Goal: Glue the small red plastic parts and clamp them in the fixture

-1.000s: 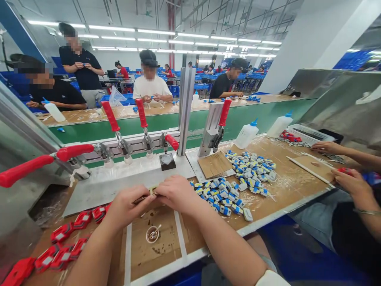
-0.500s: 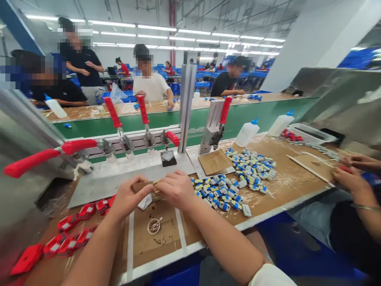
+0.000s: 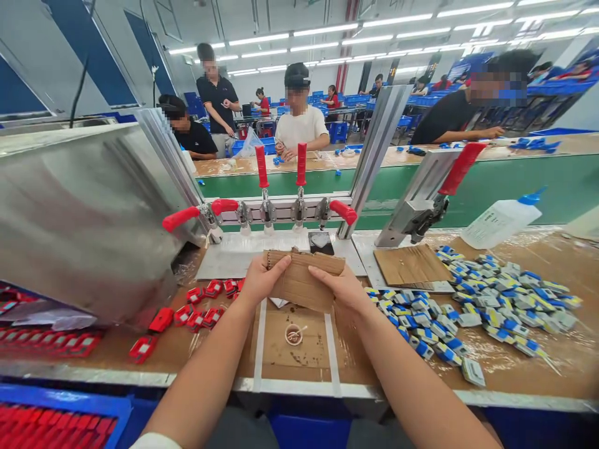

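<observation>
A torn piece of brown cardboard [image 3: 304, 280] is held up between my two hands over the bench. My left hand [image 3: 262, 277] grips its left end, thumb on the face. The right end is in my right hand [image 3: 344, 287], thumb also on the face. Below it, a small round cup [image 3: 294, 335] with a white stick in it stands on a taped cardboard sheet [image 3: 276, 358]. A white piece [image 3: 279, 302] shows partly under the held cardboard. Left of my left hand lie several red parts [image 3: 199, 317].
Toggle clamps with red handles [image 3: 302, 165] stand on a metal frame behind my hands. Many blue-and-grey parts [image 3: 435, 324] are heaped to the right. A white squeeze bottle [image 3: 503, 221] is at back right. Co-workers sit across the green-sided bench [image 3: 515, 193]. A blue crate [image 3: 116, 408] is lower left.
My view has turned left, bringing the blue crate into sight. The cardboard, small and mostly covered by my hands before, now shows its broad face, and my hands are further apart.
</observation>
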Tool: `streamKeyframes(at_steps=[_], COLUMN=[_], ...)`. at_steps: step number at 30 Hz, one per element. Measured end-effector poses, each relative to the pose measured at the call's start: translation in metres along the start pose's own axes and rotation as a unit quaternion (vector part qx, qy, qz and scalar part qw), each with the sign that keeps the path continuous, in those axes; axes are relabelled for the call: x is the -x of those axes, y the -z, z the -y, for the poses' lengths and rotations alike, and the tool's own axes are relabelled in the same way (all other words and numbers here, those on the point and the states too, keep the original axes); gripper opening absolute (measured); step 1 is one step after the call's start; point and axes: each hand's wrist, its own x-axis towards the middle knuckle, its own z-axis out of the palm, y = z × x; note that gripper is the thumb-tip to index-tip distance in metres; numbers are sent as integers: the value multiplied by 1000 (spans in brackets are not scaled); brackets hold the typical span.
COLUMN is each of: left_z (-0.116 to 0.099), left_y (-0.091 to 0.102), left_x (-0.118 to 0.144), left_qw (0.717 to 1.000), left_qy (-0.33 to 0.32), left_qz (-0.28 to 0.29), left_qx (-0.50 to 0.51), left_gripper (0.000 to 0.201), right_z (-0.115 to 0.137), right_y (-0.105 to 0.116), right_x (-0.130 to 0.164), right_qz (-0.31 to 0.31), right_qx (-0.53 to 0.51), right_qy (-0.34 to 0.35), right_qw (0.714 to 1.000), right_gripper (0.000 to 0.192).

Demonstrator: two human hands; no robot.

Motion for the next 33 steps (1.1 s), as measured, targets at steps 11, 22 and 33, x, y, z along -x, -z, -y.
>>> streamKeyframes(at_steps=[11, 22, 33], left_z=[21, 8, 24], left_y=[0, 7, 35], left_x=[-13, -9, -24], left_qw=[997, 997, 979], left_qy=[45, 30, -4], left_qz=[-37, 37, -115], left_qx=[51, 56, -167], left_gripper=[56, 58, 46], right_z=[-7, -12, -13], right_y=[-12, -2, 5], right_x=[7, -4, 11], right_qz=[-28, -50, 20], right_qx=[123, 13, 210], right_qy=[106, 64, 250], right_qw=[986, 997, 945], right_gripper=[28, 53, 22])
